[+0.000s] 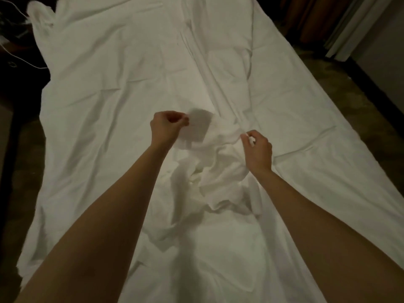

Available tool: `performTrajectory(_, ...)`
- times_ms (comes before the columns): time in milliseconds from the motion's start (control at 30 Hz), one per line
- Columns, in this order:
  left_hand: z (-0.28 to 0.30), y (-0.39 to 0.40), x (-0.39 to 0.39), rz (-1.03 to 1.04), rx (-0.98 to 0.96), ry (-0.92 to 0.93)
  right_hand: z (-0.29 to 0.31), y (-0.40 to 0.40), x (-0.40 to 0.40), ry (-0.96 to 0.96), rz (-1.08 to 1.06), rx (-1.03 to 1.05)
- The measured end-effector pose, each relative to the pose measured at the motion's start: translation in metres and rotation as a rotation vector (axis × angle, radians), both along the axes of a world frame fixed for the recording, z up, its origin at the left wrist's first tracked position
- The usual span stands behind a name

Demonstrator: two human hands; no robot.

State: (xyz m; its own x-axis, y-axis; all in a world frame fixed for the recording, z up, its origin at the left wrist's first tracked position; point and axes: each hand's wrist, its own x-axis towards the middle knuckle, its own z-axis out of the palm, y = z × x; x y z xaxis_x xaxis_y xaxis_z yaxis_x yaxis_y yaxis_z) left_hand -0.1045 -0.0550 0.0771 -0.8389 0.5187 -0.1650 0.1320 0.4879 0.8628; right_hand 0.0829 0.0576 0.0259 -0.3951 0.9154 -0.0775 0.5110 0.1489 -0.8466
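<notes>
A large white sheet (pixel 113 88) lies spread and wrinkled over the bed, bunched into folds in the middle (pixel 209 178). My left hand (pixel 167 126) is raised above the centre, its curled fingers pinching a thin flap of the sheet (pixel 197 127) that hangs beside it. My right hand (pixel 258 150) is lower and to the right, pinching a bit of the white fabric between thumb and fingertips at the edge of the bunched folds. Both forearms reach in from the bottom of the view.
Dark carpet (pixel 354 88) runs along the right side of the bed, and a dim strip of floor along the left. A thin white cable (pixel 13 55) lies at the far left. Curtains (pixel 310 16) and a pale wall panel (pixel 358 29) stand at the upper right.
</notes>
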Motion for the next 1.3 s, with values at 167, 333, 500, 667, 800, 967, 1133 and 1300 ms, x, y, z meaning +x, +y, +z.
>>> performTrajectory(167, -0.005, 0.089, -0.01, 0.167, 0.119, 0.017, -0.002, 0.083, -0.011, 0.024, -0.049, -0.003)
performTrajectory(333, -0.006, 0.187, -0.022, 0.214, 0.136, 0.102, 0.0, 0.174, -0.038, 0.028, -0.072, -0.04)
performTrajectory(500, -0.024, 0.277, -0.047, 0.182, 0.156, 0.119, -0.015, 0.256, -0.061, 0.002, -0.125, -0.052)
performTrajectory(667, -0.069, 0.343, -0.057, -0.09, 0.049, 0.076, -0.06, 0.303, -0.07, -0.081, -0.153, -0.103)
performTrajectory(800, -0.137, 0.349, -0.041, -0.414, -0.318, 0.152, -0.119, 0.308, -0.064, -0.234, -0.143, -0.223)
performTrajectory(967, -0.211, 0.328, -0.021, -0.638, -0.689, 0.332, -0.165, 0.308, -0.059, -0.295, -0.132, -0.259)
performTrajectory(1133, -0.206, 0.331, -0.026, -0.653, -0.708, 0.387, -0.168, 0.31, -0.062, -0.305, -0.152, -0.24)
performTrajectory(1300, -0.186, 0.307, 0.011, -0.646, -0.741, 0.38, -0.155, 0.292, -0.061, -0.219, -0.212, -0.398)
